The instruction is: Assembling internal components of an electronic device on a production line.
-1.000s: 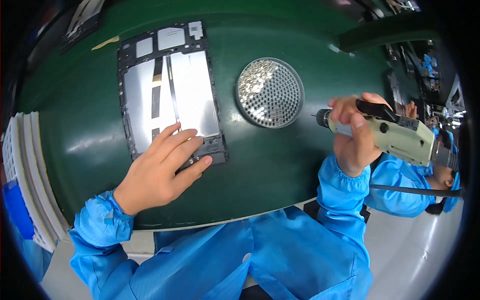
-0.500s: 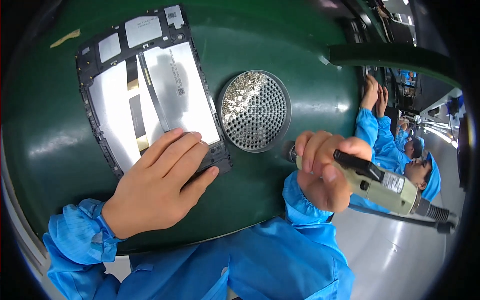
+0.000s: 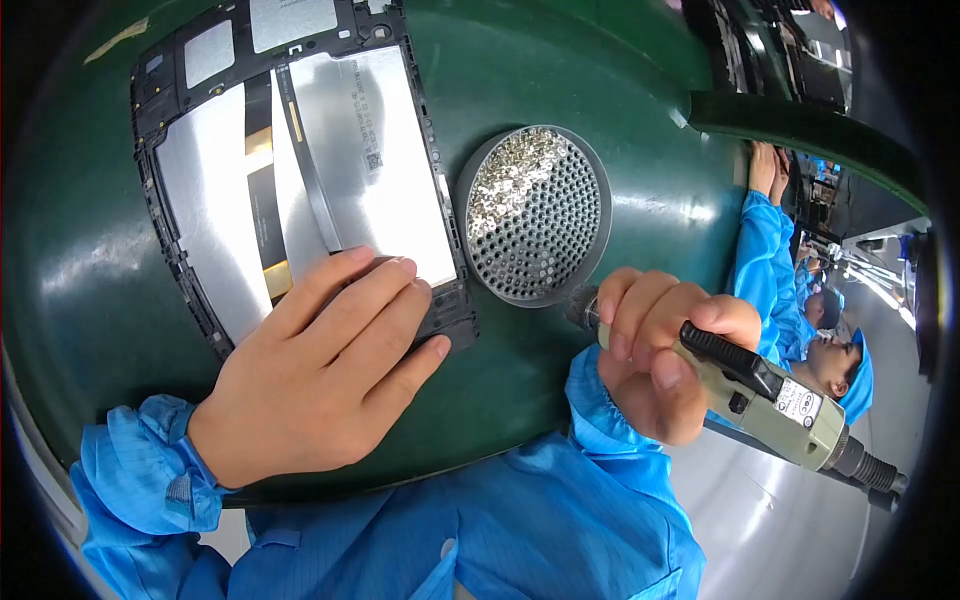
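An opened tablet (image 3: 385,165) with a black frame and silver inner plates lies at the left on the green work surface. My left hand (image 3: 320,370) rests flat over its near edge, fingers stretched out and slightly apart. My right hand (image 3: 660,340) is wrapped round a beige electric screwdriver (image 3: 745,395) with a black lever and a cable at its rear end. The tool's dark tip end points left, by the near right rim of a round perforated screw tray (image 3: 560,235). Small silver screws (image 3: 515,170) are heaped at the tray's far left side.
A green work surface (image 3: 480,395) carries these things. A scrap of yellowish tape (image 3: 116,40) lies at the far left. A dark green raised bar (image 3: 790,122) crosses the far right. Co-workers in blue, one with a blue sleeve (image 3: 758,250) stretched out, sit along the right.
The whole view has shifted a little, so the tray appears further right and the tablet higher. My left hand stays on the tablet, and my right hand keeps its grip on the screwdriver.
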`<state>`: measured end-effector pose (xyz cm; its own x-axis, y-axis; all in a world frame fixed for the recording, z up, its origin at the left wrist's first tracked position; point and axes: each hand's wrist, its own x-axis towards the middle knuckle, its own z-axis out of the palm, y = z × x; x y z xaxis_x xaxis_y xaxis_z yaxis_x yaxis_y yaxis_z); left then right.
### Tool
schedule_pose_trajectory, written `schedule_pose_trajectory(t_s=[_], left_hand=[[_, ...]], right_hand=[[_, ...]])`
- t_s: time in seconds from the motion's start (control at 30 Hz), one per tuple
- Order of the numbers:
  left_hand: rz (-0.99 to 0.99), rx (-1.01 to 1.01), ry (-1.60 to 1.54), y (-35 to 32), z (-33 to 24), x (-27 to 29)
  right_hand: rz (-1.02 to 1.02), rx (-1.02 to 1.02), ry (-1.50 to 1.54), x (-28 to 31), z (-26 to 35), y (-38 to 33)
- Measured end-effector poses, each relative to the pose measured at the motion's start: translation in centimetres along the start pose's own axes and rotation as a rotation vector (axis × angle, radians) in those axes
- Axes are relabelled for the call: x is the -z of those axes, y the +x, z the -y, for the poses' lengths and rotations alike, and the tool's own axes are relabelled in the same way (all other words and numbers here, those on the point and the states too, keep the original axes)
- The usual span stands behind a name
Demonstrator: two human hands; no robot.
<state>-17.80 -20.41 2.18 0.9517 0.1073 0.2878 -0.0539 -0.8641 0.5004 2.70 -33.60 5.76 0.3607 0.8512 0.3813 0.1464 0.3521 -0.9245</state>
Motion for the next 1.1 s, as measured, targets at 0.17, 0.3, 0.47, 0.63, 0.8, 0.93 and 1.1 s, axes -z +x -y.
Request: schedule_pose_trajectory(t_s=[0.17, 0.3, 0.47, 0.63, 0.8, 0.93, 1.1], left_hand=[[-0.010, 0.002, -0.001, 0.1, 0.0, 0.0], [0.002, -0.008, 0.010, 0.1, 0.1, 0.1], [0.013, -0.003, 0.005, 0.1, 0.1, 0.2], [0.016, -0.007, 0.003, 0.1, 0.1, 0.2], [-0.017, -0.005, -0.008, -0.1, 0.0, 0.0], [-0.002, 0.004, -0.013, 0.0, -0.1, 0.0], [-0.047, 0.034, -0.046, 0.0, 0.0, -0.3]], right_hand=[[0.002, 0.006, 0.016, 0.2, -0.2, 0.0], [-0.007, -0.005, -0.001, 0.1, 0.0, -0.1], [-0.019, 0.003, -0.001, -0.2, -0.1, -0.1], [-0.020, -0.014, -0.022, -0.2, 0.0, -0.2], [-0.034, 0.012, -0.011, -0.4, 0.8, 0.0], [-0.123, 0.075, 0.017, -1.2, 2.6, 0.2], [0.095, 0.029, 0.022, -3.9, 2.4, 0.4]])
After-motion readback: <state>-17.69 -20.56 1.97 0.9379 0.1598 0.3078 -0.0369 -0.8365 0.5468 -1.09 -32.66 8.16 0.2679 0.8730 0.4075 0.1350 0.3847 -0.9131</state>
